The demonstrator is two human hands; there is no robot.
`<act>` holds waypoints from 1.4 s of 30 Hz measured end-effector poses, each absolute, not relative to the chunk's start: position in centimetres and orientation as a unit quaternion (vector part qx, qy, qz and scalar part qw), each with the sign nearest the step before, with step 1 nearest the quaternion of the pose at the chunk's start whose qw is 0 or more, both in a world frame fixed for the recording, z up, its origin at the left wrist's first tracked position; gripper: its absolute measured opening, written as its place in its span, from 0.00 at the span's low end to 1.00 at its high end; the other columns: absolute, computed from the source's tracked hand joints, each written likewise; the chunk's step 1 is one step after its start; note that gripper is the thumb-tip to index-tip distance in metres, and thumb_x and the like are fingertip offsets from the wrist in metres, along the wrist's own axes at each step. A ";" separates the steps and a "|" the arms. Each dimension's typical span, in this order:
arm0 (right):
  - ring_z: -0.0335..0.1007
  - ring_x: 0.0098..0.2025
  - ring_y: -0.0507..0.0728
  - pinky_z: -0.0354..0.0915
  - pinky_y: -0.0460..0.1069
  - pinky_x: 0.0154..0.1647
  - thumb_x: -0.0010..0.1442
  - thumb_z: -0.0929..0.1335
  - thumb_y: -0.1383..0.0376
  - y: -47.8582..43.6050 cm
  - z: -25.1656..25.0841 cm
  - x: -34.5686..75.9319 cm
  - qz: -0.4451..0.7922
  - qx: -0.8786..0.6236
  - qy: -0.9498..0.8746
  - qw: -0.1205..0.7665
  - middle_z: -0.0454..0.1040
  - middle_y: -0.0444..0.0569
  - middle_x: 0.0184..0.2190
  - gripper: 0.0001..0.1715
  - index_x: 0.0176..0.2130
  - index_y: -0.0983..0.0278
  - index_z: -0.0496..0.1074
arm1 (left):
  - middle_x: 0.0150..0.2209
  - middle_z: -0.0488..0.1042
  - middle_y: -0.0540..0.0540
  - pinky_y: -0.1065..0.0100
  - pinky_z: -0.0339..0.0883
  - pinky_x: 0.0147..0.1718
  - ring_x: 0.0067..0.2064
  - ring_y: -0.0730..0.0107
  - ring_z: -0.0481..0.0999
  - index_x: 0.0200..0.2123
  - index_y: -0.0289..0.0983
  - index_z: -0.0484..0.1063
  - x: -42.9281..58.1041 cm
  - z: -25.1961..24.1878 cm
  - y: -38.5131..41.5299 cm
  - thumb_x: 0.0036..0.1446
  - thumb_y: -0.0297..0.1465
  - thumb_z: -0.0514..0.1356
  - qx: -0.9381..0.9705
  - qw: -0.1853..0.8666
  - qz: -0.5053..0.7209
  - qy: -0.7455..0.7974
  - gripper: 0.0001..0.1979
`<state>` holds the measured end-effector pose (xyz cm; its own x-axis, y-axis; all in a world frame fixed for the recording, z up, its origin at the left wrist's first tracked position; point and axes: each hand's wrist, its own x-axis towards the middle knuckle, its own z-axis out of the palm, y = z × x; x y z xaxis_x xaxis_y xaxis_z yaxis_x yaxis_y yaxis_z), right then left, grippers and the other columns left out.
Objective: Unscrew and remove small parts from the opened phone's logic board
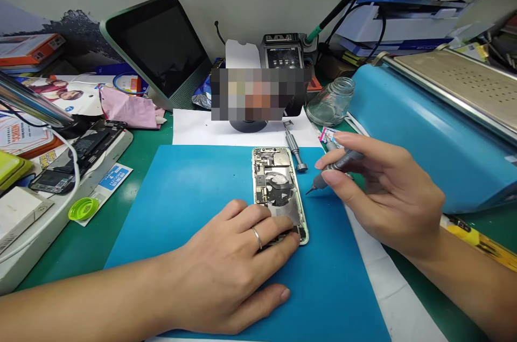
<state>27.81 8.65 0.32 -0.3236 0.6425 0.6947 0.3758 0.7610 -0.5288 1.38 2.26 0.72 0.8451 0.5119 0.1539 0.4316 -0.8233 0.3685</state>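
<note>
Opened silver-framed smartphone (278,186), circuit boards bared, lies lengthwise mid-way across the blue rubber mat (181,196). The left hand (234,261) rests flat on its near end, fingers laid together. Just right of the phone, the right hand (383,191) pinches a slim grey screwdriver (335,169), its tip close beside the phone's right edge, not touching.

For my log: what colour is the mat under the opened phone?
Blue mat, clearest in the head view.
</note>
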 end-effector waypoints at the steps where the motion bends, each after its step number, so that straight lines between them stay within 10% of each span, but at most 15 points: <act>1: 0.82 0.41 0.58 0.82 0.56 0.44 0.61 0.74 0.76 8.6 0.3 27.8 0.143 -0.317 -0.804 0.482 0.82 0.44 0.46 0.41 0.67 0.49 0.70 | 0.67 0.69 0.42 0.52 0.59 0.48 0.55 0.54 0.69 0.68 0.32 0.64 1.4 0.7 2.3 0.76 0.38 0.53 0.946 0.162 0.126 0.249 0.24; 15: 0.82 0.44 0.56 0.81 0.54 0.51 0.63 0.74 0.77 8.6 0.0 27.7 0.155 -0.318 -0.813 0.462 0.81 0.42 0.50 0.41 0.67 0.47 0.68 | 0.65 0.69 0.41 0.53 0.59 0.48 0.55 0.54 0.69 0.65 0.32 0.67 1.4 0.6 2.4 0.76 0.36 0.55 0.938 0.178 0.154 0.254 0.21; 25: 0.83 0.39 0.58 0.84 0.52 0.37 0.59 0.76 0.76 8.8 0.6 27.6 0.148 -0.309 -0.789 0.510 0.83 0.44 0.46 0.41 0.65 0.49 0.71 | 0.54 0.77 0.42 0.57 0.62 0.45 0.48 0.60 0.73 0.59 0.37 0.71 1.4 0.6 2.6 0.72 0.33 0.59 0.892 0.252 0.242 0.286 0.15; 42: 0.83 0.39 0.55 0.81 0.47 0.35 0.68 0.72 0.68 8.3 1.2 21.9 0.331 -0.337 -0.625 0.622 0.83 0.44 0.37 0.22 0.59 0.52 0.74 | 0.40 0.84 0.51 0.63 0.66 0.43 0.39 0.66 0.78 0.49 0.40 0.82 1.4 0.4 4.2 0.68 0.32 0.67 0.692 0.433 0.429 0.387 0.09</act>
<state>21.95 8.28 1.15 0.0008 0.8326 0.5538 0.0097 0.5538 -0.8326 1.40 4.20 0.39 0.3325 0.9066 0.2597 0.1635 -0.3266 0.9309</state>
